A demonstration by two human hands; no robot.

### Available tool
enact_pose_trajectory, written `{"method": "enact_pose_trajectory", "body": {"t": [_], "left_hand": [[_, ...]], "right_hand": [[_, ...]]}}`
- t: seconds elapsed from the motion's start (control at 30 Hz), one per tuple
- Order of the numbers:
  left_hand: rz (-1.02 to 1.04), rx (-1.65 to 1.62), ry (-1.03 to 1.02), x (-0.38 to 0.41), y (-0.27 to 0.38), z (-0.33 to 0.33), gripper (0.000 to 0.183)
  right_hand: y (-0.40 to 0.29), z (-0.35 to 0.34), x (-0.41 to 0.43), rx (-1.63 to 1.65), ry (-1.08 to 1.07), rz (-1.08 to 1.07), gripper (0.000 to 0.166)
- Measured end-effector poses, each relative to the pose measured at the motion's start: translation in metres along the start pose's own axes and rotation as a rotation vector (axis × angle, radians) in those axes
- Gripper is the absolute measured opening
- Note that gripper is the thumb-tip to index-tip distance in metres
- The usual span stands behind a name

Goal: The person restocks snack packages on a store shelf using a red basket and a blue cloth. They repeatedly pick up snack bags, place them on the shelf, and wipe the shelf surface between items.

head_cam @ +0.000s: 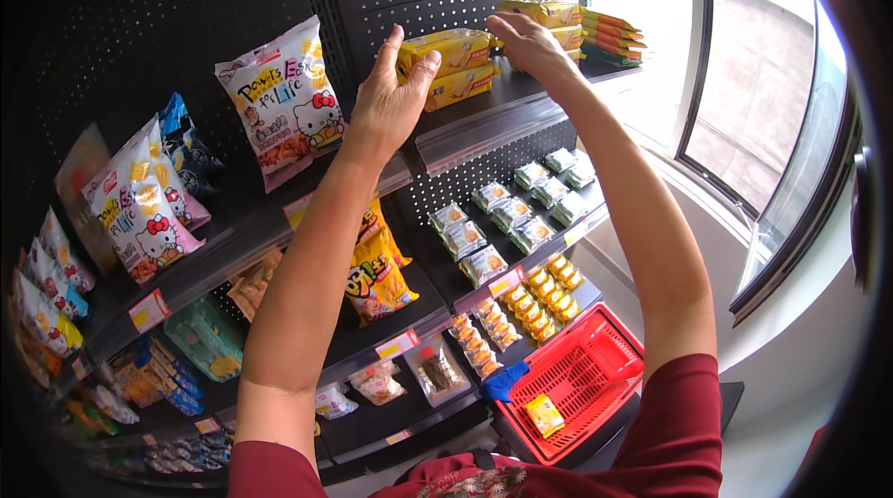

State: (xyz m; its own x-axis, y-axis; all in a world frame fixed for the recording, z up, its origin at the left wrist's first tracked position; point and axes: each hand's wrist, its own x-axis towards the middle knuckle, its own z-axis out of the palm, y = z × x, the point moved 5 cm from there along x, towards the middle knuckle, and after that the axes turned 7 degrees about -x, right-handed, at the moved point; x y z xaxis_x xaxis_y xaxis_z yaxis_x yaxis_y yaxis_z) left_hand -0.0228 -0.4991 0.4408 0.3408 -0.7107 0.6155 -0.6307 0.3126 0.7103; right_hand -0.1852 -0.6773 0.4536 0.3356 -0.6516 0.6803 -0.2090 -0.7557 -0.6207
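Note:
My left hand (394, 93) is at the left end of a two-high stack of yellow snack packs (457, 65) on the top shelf, thumb and fingers apart. My right hand (527, 44) reaches to the right end of that stack, in front of a taller stack of yellow packs (558, 13); its fingertips are bent near the upper pack, and whether they grip it is not plain. Orange and green flat packs (610, 38) lie at the right end of the shelf. A white and pink snack bag (286, 104) stands left of my left hand.
Below are shelves with silver-green packets (509, 212), small yellow-wrapped cakes (537, 303) and a yellow bag (380, 271). A red plastic basket (593, 386) at lower right holds a yellow pack (544, 416); a blue cloth (506, 381) hangs at its rim. An open window (760, 93) is at right.

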Motion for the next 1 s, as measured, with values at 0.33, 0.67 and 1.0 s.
{"method": "enact_pose_trajectory", "body": {"t": [0.33,0.67,1.0], "left_hand": [[0.062,-0.011,0.039,-0.001,0.008,0.006,0.070],[0.609,-0.260,-0.189,-0.162,0.056,0.090,0.044],[-0.212,-0.310,-0.895,-0.396,-0.128,0.214,0.045]], "right_hand": [[-0.017,0.008,0.004,0.297,-0.029,0.024,0.052],[0.033,-0.105,-0.227,0.661,0.277,0.201,0.070],[0.207,-0.041,-0.622,0.676,0.260,1.288,0.053]]}}
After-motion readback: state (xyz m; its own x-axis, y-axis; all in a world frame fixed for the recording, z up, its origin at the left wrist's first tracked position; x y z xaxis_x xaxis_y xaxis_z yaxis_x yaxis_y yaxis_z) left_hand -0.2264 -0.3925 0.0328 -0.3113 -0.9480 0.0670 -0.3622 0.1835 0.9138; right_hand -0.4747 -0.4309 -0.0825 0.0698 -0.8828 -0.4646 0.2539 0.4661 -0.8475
